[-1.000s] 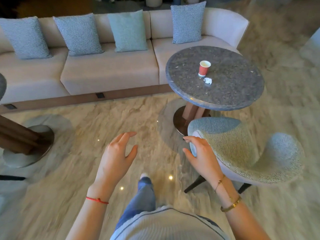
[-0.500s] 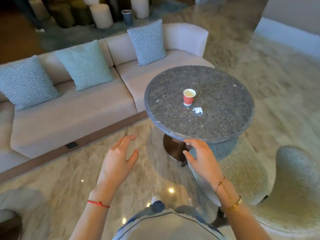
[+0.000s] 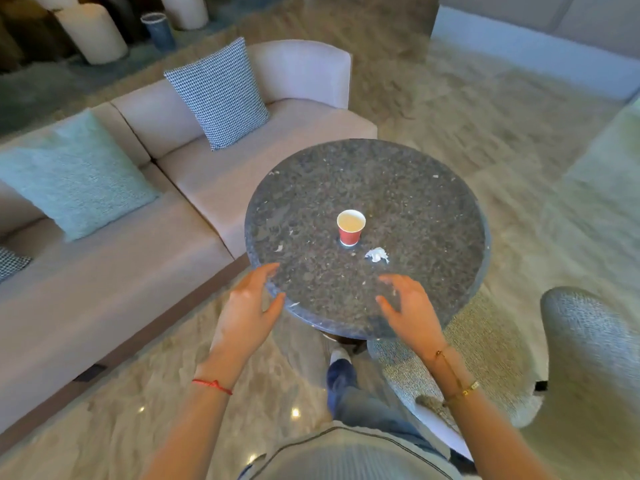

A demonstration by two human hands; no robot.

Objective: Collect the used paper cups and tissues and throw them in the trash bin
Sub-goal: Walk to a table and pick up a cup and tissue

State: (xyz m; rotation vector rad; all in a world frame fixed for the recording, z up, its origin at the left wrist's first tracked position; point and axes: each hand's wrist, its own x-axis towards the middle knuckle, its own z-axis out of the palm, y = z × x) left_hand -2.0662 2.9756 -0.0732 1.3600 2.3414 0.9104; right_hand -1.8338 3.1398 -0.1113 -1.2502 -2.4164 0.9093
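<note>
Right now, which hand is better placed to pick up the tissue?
Right, probably. The right hand is open over the table, nearer the tissue; the left hand hangs at the table's left edge, farther away.

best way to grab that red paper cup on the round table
Wrap the side wall of the upright red paper cup just under its white rim, coming from the near edge of the dark speckled round table. It tapers downward, so a high grip holds. The right hand, open, is closer; the crumpled white tissue lies beside it.

Bare tabletop (image 3: 408,188) all around cup (image 3: 350,227), crumpled tissue (image 3: 376,255) just beside.
</note>
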